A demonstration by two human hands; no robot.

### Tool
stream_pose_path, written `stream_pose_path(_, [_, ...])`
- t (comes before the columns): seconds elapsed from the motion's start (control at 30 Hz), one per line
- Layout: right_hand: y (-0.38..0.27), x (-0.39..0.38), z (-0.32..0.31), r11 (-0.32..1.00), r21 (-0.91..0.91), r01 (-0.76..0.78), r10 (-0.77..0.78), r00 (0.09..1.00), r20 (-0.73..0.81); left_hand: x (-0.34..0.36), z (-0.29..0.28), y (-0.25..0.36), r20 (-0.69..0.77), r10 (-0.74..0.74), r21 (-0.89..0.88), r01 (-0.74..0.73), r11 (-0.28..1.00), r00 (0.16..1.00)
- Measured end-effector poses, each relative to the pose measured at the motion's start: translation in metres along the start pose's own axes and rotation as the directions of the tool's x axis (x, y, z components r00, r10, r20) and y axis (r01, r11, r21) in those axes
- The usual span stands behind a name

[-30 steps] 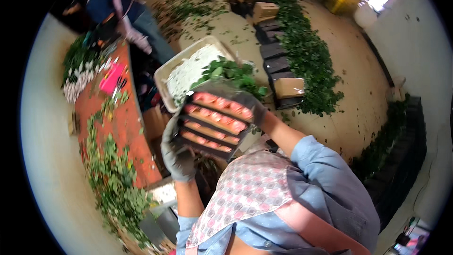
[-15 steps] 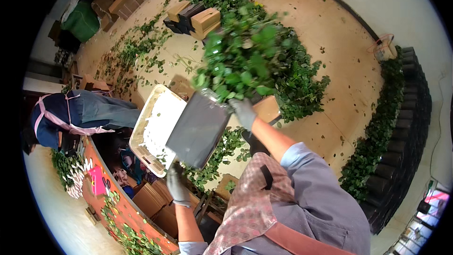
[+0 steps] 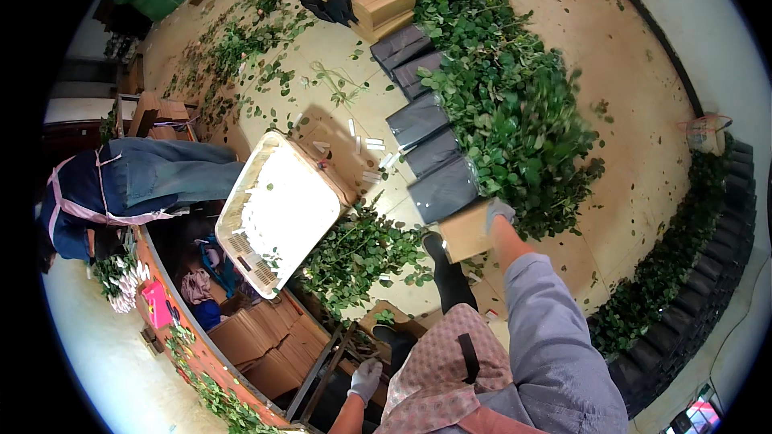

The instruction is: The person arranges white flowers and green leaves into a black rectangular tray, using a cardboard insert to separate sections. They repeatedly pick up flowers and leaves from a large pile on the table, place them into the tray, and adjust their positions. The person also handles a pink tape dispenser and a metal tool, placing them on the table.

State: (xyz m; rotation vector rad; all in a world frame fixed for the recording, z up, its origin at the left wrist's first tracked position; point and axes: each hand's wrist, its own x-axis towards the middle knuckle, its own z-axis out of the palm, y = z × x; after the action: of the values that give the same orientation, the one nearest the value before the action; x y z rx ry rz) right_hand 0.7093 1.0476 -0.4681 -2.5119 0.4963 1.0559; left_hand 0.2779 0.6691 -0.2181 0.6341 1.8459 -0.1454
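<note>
My right hand (image 3: 500, 213), in a grey glove, is at the leafy end of a bundle with a brown cardboard wrap (image 3: 465, 231); its fingers are partly hidden, so its grip is unclear. Just beyond it lies a bundle in a dark grey wrap (image 3: 445, 190), the nearest of several such bundles in a row on the floor. Their green leafy stems (image 3: 531, 128) spread to the right. My left hand (image 3: 366, 379), gloved too, hangs low beside the metal frame (image 3: 326, 370), holding nothing, its fingers loosely bent and apart.
A cream plastic basket (image 3: 225, 243) with white contents stands left of the row. Loose greenery (image 3: 358, 253) and white strips (image 3: 372, 145) lie on the floor. Another person (image 3: 153, 181) bends at the orange-edged table (image 3: 217, 362). More wrapped bundles (image 3: 683, 305) line the right wall.
The dark-wrapped bundle both hands carried now lies in the floor row. My right hand has moved down to the brown-wrapped bundle; my left hand has let go and dropped toward my body.
</note>
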Motion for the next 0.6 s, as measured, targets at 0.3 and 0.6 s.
stream_pose_path(0.3, [-0.03,-0.109,0.062,-0.017,-0.586,0.81,-0.394,0.533,0.749,-0.021,-0.009,-0.002,-0.055,0.002,-0.008,-0.002,1.0,0.998])
stream_pose_path(0.6, [0.065,-0.101,-0.012,-0.534,-0.154,0.831,-0.523,-0.181,0.833,-0.093,0.039,-0.102,-0.137,-0.041,-0.145,0.02,0.989,0.99])
